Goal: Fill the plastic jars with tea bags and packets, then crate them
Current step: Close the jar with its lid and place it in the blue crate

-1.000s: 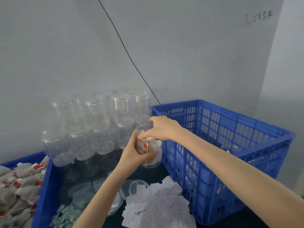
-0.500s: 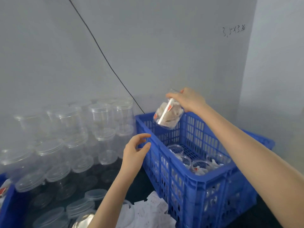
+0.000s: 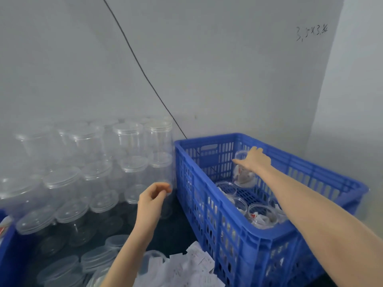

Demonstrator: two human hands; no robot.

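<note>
Lowering a filled jar [image 3: 244, 175] into the blue crate [image 3: 244, 241], the right hand [image 3: 256, 159] grips it from above by the rim, fingers curled around the open mouth, and the jar hangs upright near the far end of the crate, with tea bags showing pale through its clear wall; whether its base touches the crate floor yet cannot be told. Below and nearer the camera, several other filled jars [image 3: 262, 216] already stand on the crate floor, lidless, with tea bags and packets inside, yet much of the blue floor between them and the far wall shows bare, so the crate looks far from full. The left hand [image 3: 152, 200] hangs over the dark table [image 3: 178, 228] just left of the crate, its fingers loosely curled and holding nothing. Behind it, a tall stack of empty jars [image 3: 93, 162] leans against the grey wall, many of them capped, and that supply suggests most of the filling is left to do. A heap of white packets [image 3: 186, 264] lies on the table at the bottom edge, beside an open jar [image 3: 149, 262] partly hidden by the left forearm. At the far left, a second blue bin [image 3: 6, 243] shows only its corner. By this reckoning, one more jar is about to be crated and a long run of filling remains.
</note>
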